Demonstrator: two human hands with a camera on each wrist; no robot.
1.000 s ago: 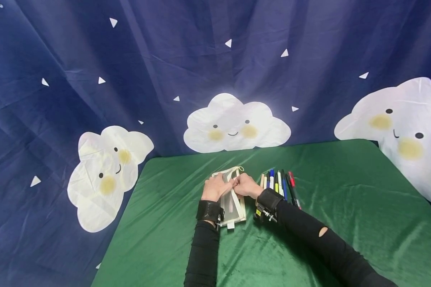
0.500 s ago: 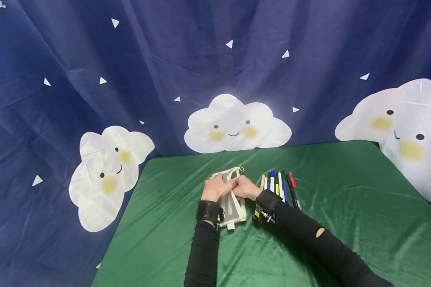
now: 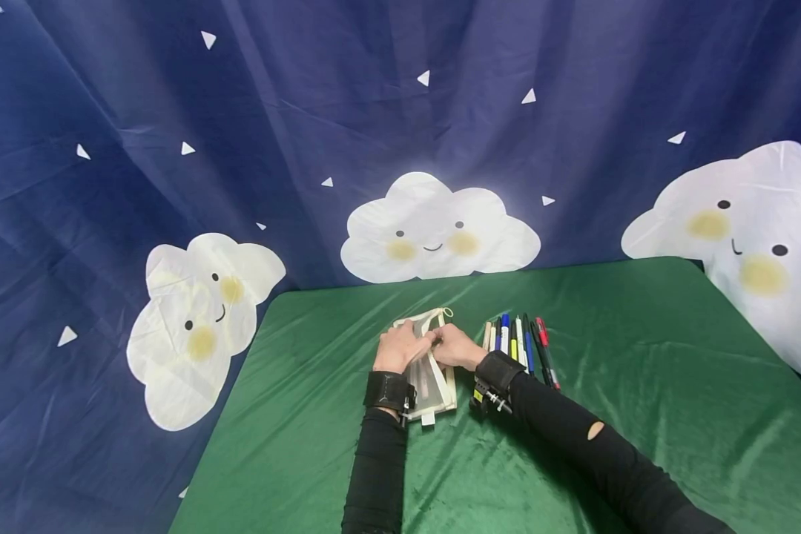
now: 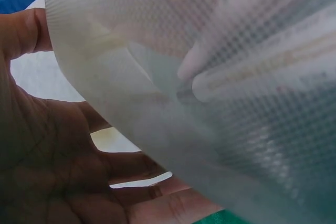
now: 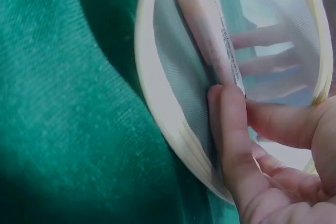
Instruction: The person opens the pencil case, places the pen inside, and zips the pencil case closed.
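A cream-edged mesh pencil case (image 3: 434,404) lies unzipped on the green cloth. My left hand (image 3: 395,350) holds its left side, and in the left wrist view the fingers (image 4: 173,205) spread behind the see-through panel. Through the opening reaches my right hand (image 3: 459,348). In the right wrist view its thumb and fingertips pinch the near end of a pale pen with small print (image 5: 223,40). Beside that pen, inside the case, lies a pinkish pen (image 5: 195,22). The mesh blurs both pens in the left wrist view.
Right of the case, several pens and markers (image 3: 505,334) lie side by side, partly hidden by the right wrist. A red-capped pen (image 3: 542,334) ends the row. Behind the green-covered table (image 3: 294,371) hangs a blue curtain (image 3: 274,96) with cloud prints.
Both hands stay at the pencil case, with the right hand's fingers still in its opening. The row of pens has not moved.
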